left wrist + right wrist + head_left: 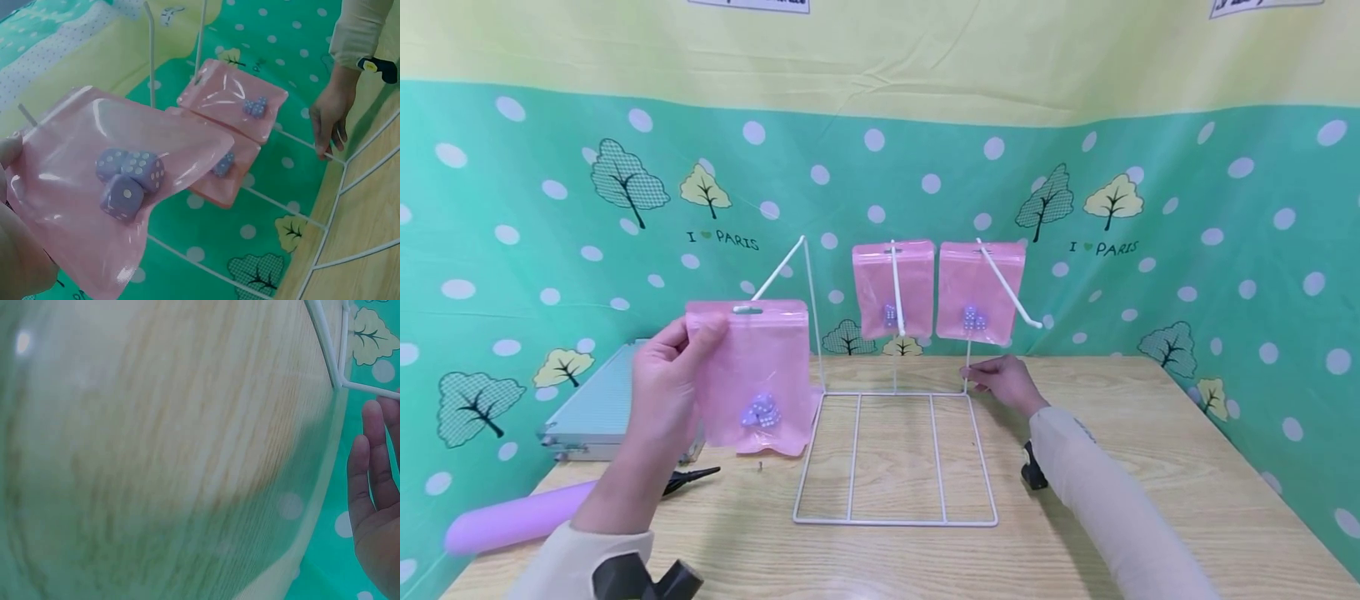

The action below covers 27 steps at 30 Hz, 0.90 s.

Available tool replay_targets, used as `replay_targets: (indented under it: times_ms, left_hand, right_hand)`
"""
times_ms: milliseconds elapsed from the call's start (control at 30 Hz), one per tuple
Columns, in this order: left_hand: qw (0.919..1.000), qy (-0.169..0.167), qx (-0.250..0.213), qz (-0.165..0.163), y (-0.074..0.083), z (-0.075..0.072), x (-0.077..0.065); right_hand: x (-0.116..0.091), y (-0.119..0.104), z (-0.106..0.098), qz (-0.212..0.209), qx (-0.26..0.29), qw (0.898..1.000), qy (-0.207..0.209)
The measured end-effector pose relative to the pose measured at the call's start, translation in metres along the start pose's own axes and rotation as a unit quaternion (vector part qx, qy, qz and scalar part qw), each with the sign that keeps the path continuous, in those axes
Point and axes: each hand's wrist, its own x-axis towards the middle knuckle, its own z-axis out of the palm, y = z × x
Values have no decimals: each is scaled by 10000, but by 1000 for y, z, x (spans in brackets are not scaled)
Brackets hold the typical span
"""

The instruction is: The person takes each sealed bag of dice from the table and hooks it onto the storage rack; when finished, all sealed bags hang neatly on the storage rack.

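My left hand [664,379] pinches the top left edge of a clear pink zip bag [722,392] with purple dice [763,411] at its bottom. The tip of the left prong [778,271] of a white wire rack [895,523] shows in the bag's hang hole. In the left wrist view, the dice [130,175] have white dots. Low on the rack's right upright [967,362], my right hand [1006,383] grips the wire between thumb and fingers. Two similar bags, a middle one [872,283] and a right one [955,287], hang from the other prongs.
Behind my left forearm lies a pale blue ridged case [598,400]. A purple cylinder [520,517] and a black pointed tool [696,477] lie at the left of the wooden table [1120,467]. A green dotted cloth [1187,200] hangs behind the rack.
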Motion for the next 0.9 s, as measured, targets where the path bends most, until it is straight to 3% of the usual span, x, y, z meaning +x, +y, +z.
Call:
replay_targets:
  times_ms: [133, 300, 533, 900]
  left_hand:
    - [9995, -121, 165, 242, -4, 1, 6]
    - [9985, -18, 385, 396, -9, 3, 16]
    - [9974, 65, 645, 311, -14, 11, 31]
    - [9979, 278, 564, 166, -26, 27, 62]
  right_hand:
    - [0, 1, 0, 24, 24, 10000, 0]
    - [-1, 0, 0, -26, 71, 10000, -17]
    - [-1, 0, 0, -79, 39, 10000, -21]
    - [1, 2, -1, -168, -33, 9999, 12]
